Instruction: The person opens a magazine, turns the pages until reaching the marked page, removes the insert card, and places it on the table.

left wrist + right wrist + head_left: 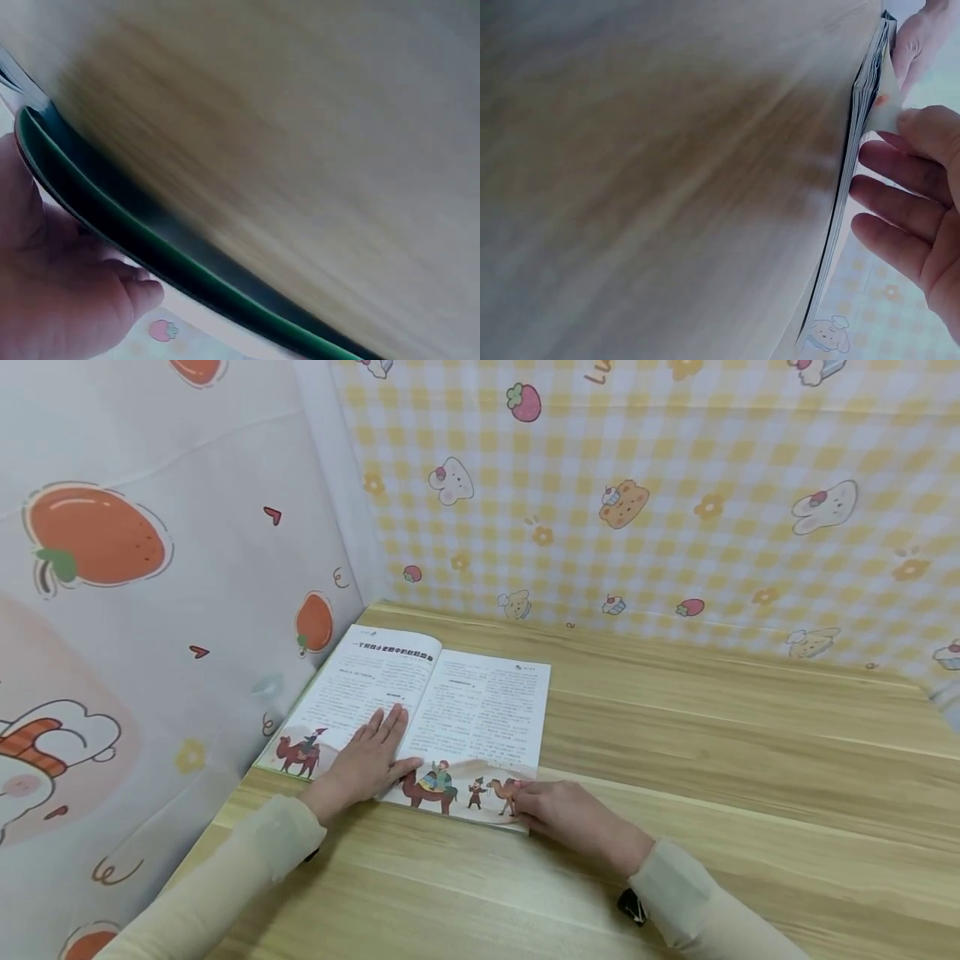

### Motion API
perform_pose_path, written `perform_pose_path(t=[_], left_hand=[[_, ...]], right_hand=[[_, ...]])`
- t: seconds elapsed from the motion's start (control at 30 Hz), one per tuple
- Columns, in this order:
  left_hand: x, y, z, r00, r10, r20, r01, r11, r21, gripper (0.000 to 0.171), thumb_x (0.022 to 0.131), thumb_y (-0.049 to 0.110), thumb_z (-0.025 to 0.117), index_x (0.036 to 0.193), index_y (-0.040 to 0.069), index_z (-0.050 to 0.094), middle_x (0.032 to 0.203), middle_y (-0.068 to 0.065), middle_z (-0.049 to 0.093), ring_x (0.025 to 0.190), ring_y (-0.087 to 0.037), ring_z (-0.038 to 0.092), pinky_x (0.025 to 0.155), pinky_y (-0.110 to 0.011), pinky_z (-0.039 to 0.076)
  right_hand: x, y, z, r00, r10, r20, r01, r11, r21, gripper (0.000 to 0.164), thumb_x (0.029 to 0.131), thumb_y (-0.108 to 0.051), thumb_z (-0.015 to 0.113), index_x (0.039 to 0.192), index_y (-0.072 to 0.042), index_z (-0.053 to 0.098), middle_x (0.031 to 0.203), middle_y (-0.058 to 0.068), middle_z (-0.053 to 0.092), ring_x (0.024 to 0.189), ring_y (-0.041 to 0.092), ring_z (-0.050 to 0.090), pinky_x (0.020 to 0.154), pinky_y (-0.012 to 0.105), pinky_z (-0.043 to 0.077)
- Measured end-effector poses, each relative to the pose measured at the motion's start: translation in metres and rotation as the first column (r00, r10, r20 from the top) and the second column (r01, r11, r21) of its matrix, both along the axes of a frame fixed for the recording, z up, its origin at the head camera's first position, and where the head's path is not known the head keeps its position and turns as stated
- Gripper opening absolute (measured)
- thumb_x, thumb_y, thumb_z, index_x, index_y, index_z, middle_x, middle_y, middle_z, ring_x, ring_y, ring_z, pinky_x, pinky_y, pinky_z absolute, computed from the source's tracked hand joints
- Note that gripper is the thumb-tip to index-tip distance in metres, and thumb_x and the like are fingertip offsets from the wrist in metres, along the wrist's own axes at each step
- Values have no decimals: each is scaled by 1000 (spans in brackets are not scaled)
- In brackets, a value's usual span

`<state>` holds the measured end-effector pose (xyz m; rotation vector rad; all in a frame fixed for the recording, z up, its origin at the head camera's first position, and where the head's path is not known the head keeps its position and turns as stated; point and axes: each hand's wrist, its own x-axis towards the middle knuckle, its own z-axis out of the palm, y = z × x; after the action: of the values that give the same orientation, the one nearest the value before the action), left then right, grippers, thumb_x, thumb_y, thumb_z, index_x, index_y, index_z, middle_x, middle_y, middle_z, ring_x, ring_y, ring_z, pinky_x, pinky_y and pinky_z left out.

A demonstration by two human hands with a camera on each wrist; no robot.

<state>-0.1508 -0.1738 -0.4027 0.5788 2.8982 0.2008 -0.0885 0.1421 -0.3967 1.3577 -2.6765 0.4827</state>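
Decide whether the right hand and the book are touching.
Touching. The right wrist view shows the right hand pinching a page of the book near its edge.

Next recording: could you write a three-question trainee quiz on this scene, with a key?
1. True or false: the left hand rests on the open book.
2. Which pinches a page?
A) left hand
B) right hand
C) neither
3. Fill in: the book's printed animals, along its lower edge, are ____.

Key: 1. True; 2. B; 3. camels.
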Motion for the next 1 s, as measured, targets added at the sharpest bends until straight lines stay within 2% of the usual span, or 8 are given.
perform_pose_path(t=[0.17,0.23,0.3,0.4,0.6,0.7,0.8,1.0], left_hand=[[5,10,4,996,-25,-81,23,1000,-21,82,99,47,50,153,-6,19,163,-22,11,152,-43,8,121,-59,18],[7,16,7,994,-50,-100,48,999,-22,83,99,47,50,153,-7,19,163,-23,11,152,-42,8,122,-58,17],[10,25,10,992,-83,-97,81,996,-27,85,98,50,49,153,-6,18,163,-22,10,152,-41,7,123,-56,15],[18,38,12,988,-144,-64,143,990,-6,88,96,56,48,153,-4,19,163,-21,12,153,-39,8,124,-53,15],[36,65,10,957,-287,-32,287,958,-14,94,91,67,47,154,1,24,163,-16,18,153,-33,13,125,-47,20],[40,76,9,940,-335,-67,335,942,-14,93,90,67,49,153,1,28,163,-16,21,152,-33,17,124,-45,23],[42,82,8,923,-360,-137,363,932,-7,86,92,60,53,150,-1,34,160,-19,28,150,-34,23,122,-46,28],[39,87,5,886,-353,-302,361,932,-31,68,96,41,58,145,-3,42,153,-20,40,145,-35,36,117,-46,36]], right_hand=[[2,-1,1,1000,-17,2,17,998,-52,13,88,-2,67,101,-7,68,111,7,75,87,14,73,74,22,59],[2,-2,1,999,-32,7,33,996,-78,9,89,-2,66,95,-9,66,107,5,75,81,8,70,70,20,58],[3,-1,1,998,-52,23,54,994,-93,8,90,-4,66,90,-11,63,102,2,76,77,6,66,67,20,57],[3,-1,1,997,-69,22,71,992,-106,9,90,-6,67,88,-13,61,102,1,76,83,8,71,69,23,58],[4,-1,2,997,-80,-19,76,986,-150,9,88,-6,70,90,-12,63,103,3,77,88,13,74,73,25,60],[4,-1,2,994,-87,-66,74,979,-188,10,86,-6,71,91,-11,64,102,3,77,89,13,74,74,25,60],[3,-1,2,988,-97,-120,68,971,-228,10,85,-8,71,93,-11,66,103,3,77,91,14,75,75,26,60],[2,0,0,967,-141,-213,64,941,-332,16,83,-12,75,95,-9,64,89,1,75,76,10,71,67,22,58]])
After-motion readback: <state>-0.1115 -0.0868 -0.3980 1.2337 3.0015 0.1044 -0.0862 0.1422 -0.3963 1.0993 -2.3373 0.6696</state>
